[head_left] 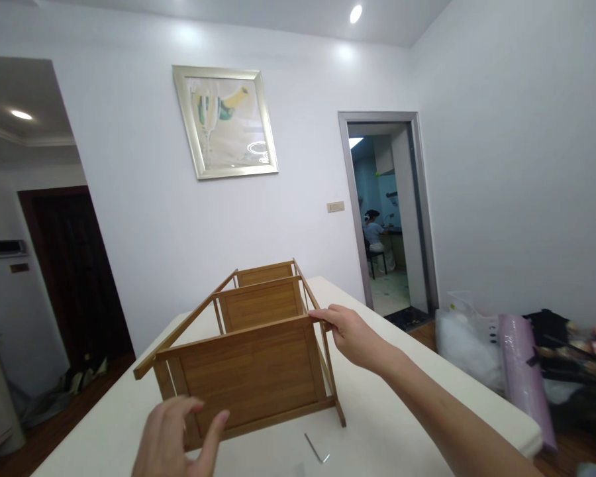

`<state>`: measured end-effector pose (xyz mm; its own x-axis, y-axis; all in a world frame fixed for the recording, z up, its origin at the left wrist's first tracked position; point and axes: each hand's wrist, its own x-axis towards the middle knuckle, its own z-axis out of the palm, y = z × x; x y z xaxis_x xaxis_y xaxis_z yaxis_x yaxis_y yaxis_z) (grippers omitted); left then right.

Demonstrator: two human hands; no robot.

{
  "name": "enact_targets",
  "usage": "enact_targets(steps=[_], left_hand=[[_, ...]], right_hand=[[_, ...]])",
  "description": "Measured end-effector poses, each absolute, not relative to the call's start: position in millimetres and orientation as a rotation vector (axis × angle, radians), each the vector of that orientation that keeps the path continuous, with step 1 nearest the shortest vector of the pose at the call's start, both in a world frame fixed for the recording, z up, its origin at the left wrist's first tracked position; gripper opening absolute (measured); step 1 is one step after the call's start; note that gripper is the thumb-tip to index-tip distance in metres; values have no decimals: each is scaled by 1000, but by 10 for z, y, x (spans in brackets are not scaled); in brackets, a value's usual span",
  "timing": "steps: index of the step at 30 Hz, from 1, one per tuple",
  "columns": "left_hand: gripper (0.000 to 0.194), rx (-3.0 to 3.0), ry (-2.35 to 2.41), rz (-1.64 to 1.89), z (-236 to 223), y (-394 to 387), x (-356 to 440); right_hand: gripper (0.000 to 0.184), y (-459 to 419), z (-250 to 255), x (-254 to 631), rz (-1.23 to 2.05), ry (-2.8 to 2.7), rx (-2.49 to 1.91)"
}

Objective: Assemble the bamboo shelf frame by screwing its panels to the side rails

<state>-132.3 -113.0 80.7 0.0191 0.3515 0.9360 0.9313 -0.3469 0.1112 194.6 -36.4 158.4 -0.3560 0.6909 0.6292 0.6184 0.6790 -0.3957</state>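
A brown wooden shelf rack (248, 374) lies on its side on the white table (377, 424), its several panels standing upright one behind another. My right hand (350, 334) grips the upper right corner of the nearest panel, thumb and fingers closed on the frame there. Before the lower left part of the same panel is my left hand (179, 437), thumb and fingers apart with nothing between them. Whether it touches the wood I cannot tell. An L-shaped hex key (318, 449) rests on the table near the rack's front right leg.
On the floor to the right are a purple roll (524, 377), a clear bag of white stuff (469, 344) and piled dark items. A framed picture (228, 126) hangs on the wall. Through the doorway (422, 218), a person (374, 232) sits in another room.
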Motion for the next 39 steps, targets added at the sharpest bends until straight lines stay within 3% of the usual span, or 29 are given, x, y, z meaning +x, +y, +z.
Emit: enact_targets(steps=[2,7,11,17,25,31,39], left_hand=[[34,-1859,-1157,-1269,1093,-1047,-845],[64,-2088,-1086,-1079,1526,-560,98],[48,-2212,-1143,-1078,1457,-346,351],[49,-2201,-1215,-1068,1413,-314,356],[33,-2273,-1309,-938,1580,-343,365],[36,-2249,-1333,-884,1567,-339,362],[36,-2239,-1338,-873,1573,-351,349]], right_hand=[[52,-363,1581,1934,116,-2057,-994],[51,-362,1562,1949,159,-2028,-929],[56,-340,1552,1968,184,-2033,-859],[54,-293,1523,1960,208,-2011,-772],[26,-128,1447,2000,244,-1751,-564],[27,-42,1361,1821,312,-1156,-581],[20,-84,1129,1778,354,-1103,-660]])
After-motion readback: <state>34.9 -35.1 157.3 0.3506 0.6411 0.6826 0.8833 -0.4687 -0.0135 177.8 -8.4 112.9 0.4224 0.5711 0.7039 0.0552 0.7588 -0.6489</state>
